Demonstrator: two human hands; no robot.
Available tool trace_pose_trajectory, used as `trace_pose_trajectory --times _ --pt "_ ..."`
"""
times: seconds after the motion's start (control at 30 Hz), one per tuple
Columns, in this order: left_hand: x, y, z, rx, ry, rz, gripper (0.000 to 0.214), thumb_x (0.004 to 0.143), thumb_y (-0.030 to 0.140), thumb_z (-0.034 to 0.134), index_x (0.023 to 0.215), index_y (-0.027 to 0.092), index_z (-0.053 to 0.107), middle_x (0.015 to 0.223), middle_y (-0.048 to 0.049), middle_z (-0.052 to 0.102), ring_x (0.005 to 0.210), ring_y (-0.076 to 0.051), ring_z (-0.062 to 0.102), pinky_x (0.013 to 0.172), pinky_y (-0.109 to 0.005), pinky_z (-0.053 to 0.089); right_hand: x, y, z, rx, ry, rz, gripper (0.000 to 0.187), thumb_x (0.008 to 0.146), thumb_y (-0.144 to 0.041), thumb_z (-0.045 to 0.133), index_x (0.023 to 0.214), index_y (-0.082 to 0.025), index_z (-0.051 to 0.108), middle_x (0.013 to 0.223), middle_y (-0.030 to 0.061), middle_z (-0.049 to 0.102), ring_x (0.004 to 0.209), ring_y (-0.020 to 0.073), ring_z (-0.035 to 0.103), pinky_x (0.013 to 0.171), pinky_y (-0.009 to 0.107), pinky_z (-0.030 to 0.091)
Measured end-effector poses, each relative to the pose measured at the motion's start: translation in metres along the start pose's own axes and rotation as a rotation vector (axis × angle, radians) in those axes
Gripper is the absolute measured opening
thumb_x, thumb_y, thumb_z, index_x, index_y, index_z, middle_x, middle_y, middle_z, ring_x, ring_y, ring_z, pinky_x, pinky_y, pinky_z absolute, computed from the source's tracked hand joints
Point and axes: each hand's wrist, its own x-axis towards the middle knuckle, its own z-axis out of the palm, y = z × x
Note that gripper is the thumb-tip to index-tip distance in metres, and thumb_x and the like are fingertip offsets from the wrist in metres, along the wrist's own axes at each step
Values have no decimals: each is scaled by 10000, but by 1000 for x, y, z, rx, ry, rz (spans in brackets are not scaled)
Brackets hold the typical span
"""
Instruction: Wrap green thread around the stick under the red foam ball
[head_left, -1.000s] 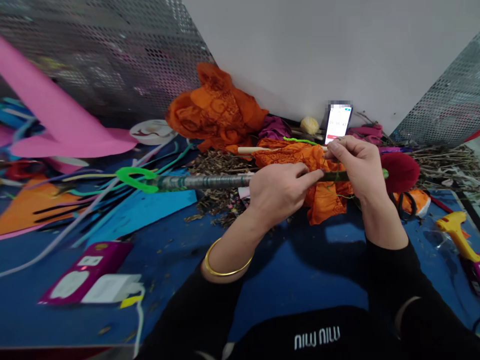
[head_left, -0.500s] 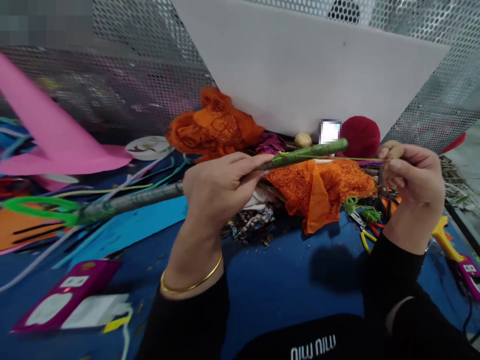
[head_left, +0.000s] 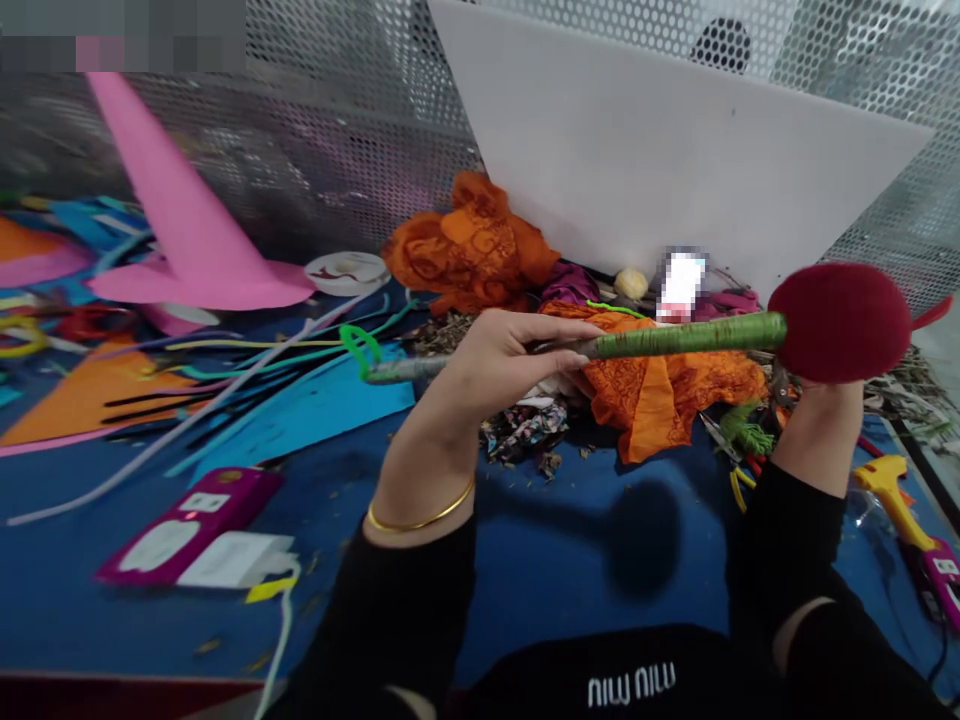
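My left hand (head_left: 510, 360) is closed around a stick (head_left: 690, 335), its thumb and fingers pinching it just left of the part wrapped in green. The stick lies nearly level above the blue table. At its right end it meets a dark red, round, felt-like piece (head_left: 840, 322). My right hand is hidden behind that round piece; only the right wrist (head_left: 825, 425) shows below it, so the fingers cannot be judged. A bright green loop (head_left: 360, 350) sits at the stick's left end. Orange patterned cloth (head_left: 649, 410) lies under the wrapped part.
A pink cone hat (head_left: 180, 220), white tape roll (head_left: 349, 272) and coloured strips fill the left. A purple power strip (head_left: 202, 515) with a white plug lies in front. Scissors, green yarn (head_left: 746, 430) and a yellow glue gun (head_left: 889, 485) lie right. A white board (head_left: 675, 140) stands behind.
The stick has turned and come closer, its red round piece now in front of my right hand. The strand that my right hand held taut before is out of sight.
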Motion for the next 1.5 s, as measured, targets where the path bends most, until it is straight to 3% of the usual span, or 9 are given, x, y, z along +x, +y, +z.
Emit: trace_pose_trajectory --times 0.17,0.5,0.63,0.73,0.97,1.07,1.2,1.33,1.5 --pt "1 2 6 -362 125 -92 279 687 249 868 964 228 851 639 0 692 504 -87 517 492 -237 427 -4 -4 26 209 -1 97 207 732 -383 783 734 -193 703 529 -48 547 411 58 391 400 233 311" --pt "6 6 8 -618 310 -181 236 674 170 870 902 202 822 643 -10 664 579 -119 590 452 -213 384 -3 0 38 154 -61 214 299 727 -474 754 671 -183 718 572 -17 586 386 64 373 396 244 311" --pt "8 4 12 -661 310 -204 265 639 161 873 899 186 827 622 -1 654 556 -107 571 446 -210 368 0 6 38 -341 95 93 271 827 -405 642 891 -177 774 912 91 724 670 171 620 729 391 558" --pt "8 2 19 -683 271 -199 299 627 178 874 923 163 830 622 -4 664 534 -94 552 450 -208 354 -5 0 42 -487 169 -97 313 855 -386 633 1046 -186 780 1125 134 738 975 251 688 999 495 529" --pt "5 0 42 -629 100 -236 382 660 244 846 1032 155 833 604 20 648 455 -61 474 448 -213 316 -53 -39 108 364 -391 -226 364 834 -485 773 1127 -273 732 1111 49 777 1025 193 725 1006 398 578" --pt "4 2 44 -600 70 -245 396 671 269 840 1051 157 833 603 26 634 457 -59 459 442 -216 320 -71 -50 127 423 -567 -169 343 806 -524 800 1007 -258 723 913 15 763 860 175 704 862 352 601" --pt "6 3 41 -654 105 -258 429 661 260 849 1078 160 824 627 25 642 497 -65 480 463 -215 358 -79 -61 117 221 -427 -226 257 942 -363 662 731 -217 671 666 -20 650 637 125 606 650 275 506" --pt "8 2 41 -712 130 -285 447 648 264 881 1074 142 819 682 0 683 564 -80 539 496 -208 384 -85 -71 108 403 -195 -450 222 960 -313 655 764 -237 724 892 33 683 966 196 707 925 380 557" --pt "8 -1 50 -693 78 -322 409 668 277 886 1045 134 813 691 -3 694 522 -61 497 493 -206 362 -91 -74 120 800 -350 -343 378 974 -472 629 677 -240 595 644 -18 575 622 160 659 792 410 616"
